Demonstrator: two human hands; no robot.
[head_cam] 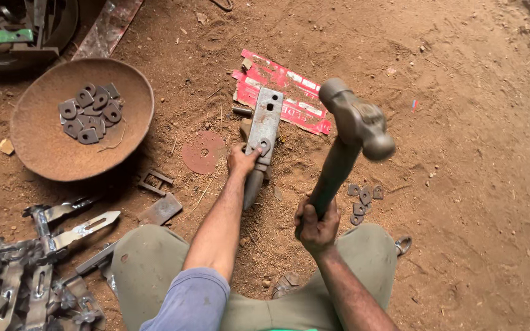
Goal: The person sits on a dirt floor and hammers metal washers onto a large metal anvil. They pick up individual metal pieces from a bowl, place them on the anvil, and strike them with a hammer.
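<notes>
My right hand (316, 225) grips the dark handle of a ball-peen hammer (356, 122), its grey head raised above the ground to the right of a flat metal plate. My left hand (241, 160) pinches the near end of that grey drilled plate (265, 119), which lies on a metal block set in the dirt. A small washer-like piece sits at the plate's near end, by my fingertips. My knees in olive trousers frame the bottom of the view.
A rusty bowl (44, 147) at the left holds several small grey metal pieces (90, 113). Slotted metal brackets (29, 270) are piled at bottom left. A rusty disc (203, 152), torn red cardboard (280, 92) and a few small pieces (363, 199) lie on the dirt.
</notes>
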